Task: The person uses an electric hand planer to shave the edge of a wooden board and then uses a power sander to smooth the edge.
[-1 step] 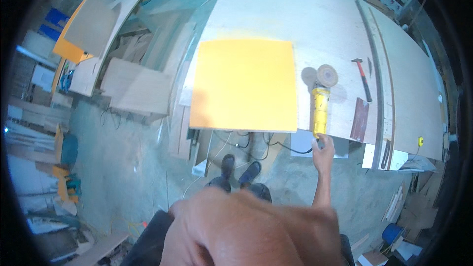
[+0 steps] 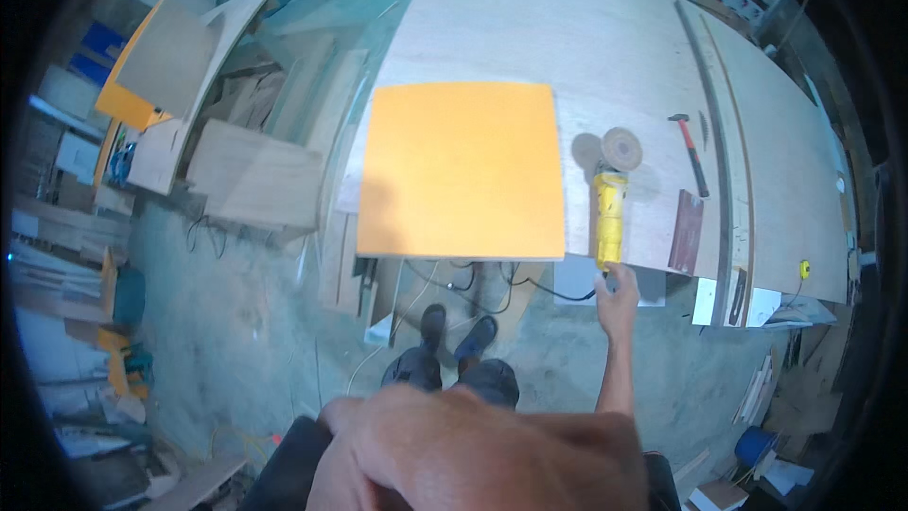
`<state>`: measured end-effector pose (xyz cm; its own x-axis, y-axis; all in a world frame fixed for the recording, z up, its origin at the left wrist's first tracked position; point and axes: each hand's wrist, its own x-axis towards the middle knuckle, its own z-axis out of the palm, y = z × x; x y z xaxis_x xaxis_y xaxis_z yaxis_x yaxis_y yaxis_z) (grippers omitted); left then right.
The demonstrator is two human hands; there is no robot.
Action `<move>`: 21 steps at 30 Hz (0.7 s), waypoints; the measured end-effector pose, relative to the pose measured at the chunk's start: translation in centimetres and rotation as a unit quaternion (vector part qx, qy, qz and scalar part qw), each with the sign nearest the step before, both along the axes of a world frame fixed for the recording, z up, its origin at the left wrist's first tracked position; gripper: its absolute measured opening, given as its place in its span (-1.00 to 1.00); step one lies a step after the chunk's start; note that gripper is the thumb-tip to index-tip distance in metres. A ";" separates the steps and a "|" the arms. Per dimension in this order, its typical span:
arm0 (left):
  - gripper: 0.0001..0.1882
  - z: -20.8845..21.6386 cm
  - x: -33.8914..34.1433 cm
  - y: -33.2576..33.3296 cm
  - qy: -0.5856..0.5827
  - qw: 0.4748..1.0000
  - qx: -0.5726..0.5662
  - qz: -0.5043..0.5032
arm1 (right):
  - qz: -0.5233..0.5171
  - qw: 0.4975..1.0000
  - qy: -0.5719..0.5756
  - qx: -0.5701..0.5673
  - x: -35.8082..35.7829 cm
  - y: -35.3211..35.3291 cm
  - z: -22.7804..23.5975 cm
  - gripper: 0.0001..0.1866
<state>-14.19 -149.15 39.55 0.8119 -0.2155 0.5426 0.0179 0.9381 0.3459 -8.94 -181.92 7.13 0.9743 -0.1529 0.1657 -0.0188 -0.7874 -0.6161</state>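
A yellow angle grinder (image 2: 609,222) lies on the pale wooden worktop, its round disc (image 2: 622,149) pointing away from me. My right hand (image 2: 618,298) is at the grinder's near end by the worktop's edge, its fingers closed around the tail where the black cord (image 2: 567,293) comes out. Left of the grinder, a square orange panel (image 2: 462,170) lies flat with its near edge at the table's front. A blurred mass of bare skin fills the lower middle. My left hand does not show.
Right of the grinder lie a hammer (image 2: 691,153) with a red and black handle and a dark red strip (image 2: 686,230). Long bars (image 2: 711,132) run along the worktop (image 2: 492,19). A yellow tape measure (image 2: 805,270) sits at the far right. Boards (image 2: 253,173) stand at the left; cables hang below the table.
The whole view has shifted slightly, and the orange panel looks less glaring. My right hand stays at the grinder's tail; the grinder has not visibly moved on the worktop.
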 end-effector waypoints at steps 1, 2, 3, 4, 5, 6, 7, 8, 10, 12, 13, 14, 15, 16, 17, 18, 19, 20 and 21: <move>-0.82 -1.0 0.1 -0.4 0.045 0.999 -0.004 -0.021 | -0.008 1.000 0.015 -0.008 -1.0 -0.4 0.1 -0.66; -0.81 -2.1 0.6 -0.7 0.090 0.995 -0.012 -0.042 | -0.030 0.999 0.024 0.001 -1.5 -1.0 0.2 -0.65; -0.79 -2.3 0.3 -1.0 0.128 0.991 -0.005 -0.039 | -0.029 0.999 0.034 0.020 -1.0 -0.5 0.7 -0.64; -0.78 -2.8 0.0 -0.9 0.170 0.985 0.002 -0.034 | -0.028 0.998 0.045 0.038 -0.6 -0.1 0.9 -0.63; -0.76 -3.3 0.3 -0.7 0.200 0.979 0.022 -0.043 | -0.045 0.997 0.041 0.044 -0.2 0.0 0.9 -0.61; -0.75 -4.2 0.3 -0.4 0.223 0.971 0.056 -0.058 | -0.061 0.996 0.037 0.050 0.2 0.1 0.8 -0.58; -0.73 -5.5 0.4 0.1 0.241 0.960 0.120 -0.079 | -0.074 0.995 0.036 0.056 0.9 0.2 0.4 -0.56; -0.78 -7.2 0.8 0.8 0.238 0.938 0.218 -0.124 | -0.081 0.995 0.033 0.049 1.8 -0.3 -0.5 -0.52; -0.74 -10.2 0.9 1.2 0.199 0.903 0.353 -0.142 | -0.090 0.995 0.028 0.040 4.6 -2.3 -2.2 -0.46; -0.72 -14.6 1.0 1.7 0.174 0.851 0.478 -0.131 | -0.133 0.971 0.063 0.189 8.3 -4.1 -5.9 -0.39; -0.72 -17.4 1.3 2.4 0.168 0.818 0.541 -0.100 | -0.098 0.987 0.069 0.110 10.7 -3.3 -6.6 -0.36; -0.73 -20.2 1.1 3.0 0.165 0.780 0.599 -0.074 | -0.063 0.994 0.080 0.029 12.5 -2.5 -6.1 -0.33; -0.74 -24.0 0.9 3.3 0.174 0.722 0.669 -0.023 | -0.065 0.992 0.110 0.009 14.0 -2.3 -6.1 -0.33; -0.75 -27.8 0.8 3.7 0.154 0.684 0.712 0.046 | -0.069 0.988 0.138 -0.009 15.4 -2.4 -6.0 -0.32; -0.74 -30.9 0.6 4.0 0.142 0.641 0.752 0.059 | -0.045 0.981 0.187 0.011 17.0 -3.1 -5.4 -0.38; -0.73 -33.6 0.5 4.1 0.126 0.600 0.787 0.073 | -0.024 0.972 0.232 0.028 17.6 -3.7 -4.5 -0.43; -0.72 -35.3 0.0 3.9 0.189 0.646 0.739 0.018 | -0.037 0.962 0.258 0.075 16.9 -2.7 -3.3 -0.47; -0.70 -36.8 -0.3 3.0 0.248 0.687 0.682 -0.035 | -0.054 0.951 0.280 0.120 16.2 -1.5 -1.7 -0.51; -0.69 -38.2 -0.7 2.1 0.304 0.719 0.620 -0.083 | -0.067 0.938 0.297 0.167 15.5 0.0 -1.4 -0.55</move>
<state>-14.86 -147.02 1.40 0.7255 -0.3489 -0.5933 0.5944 -0.1169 0.7956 6.60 -181.92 5.69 0.8475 -0.2276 -0.4796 -0.5223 -0.5187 -0.6768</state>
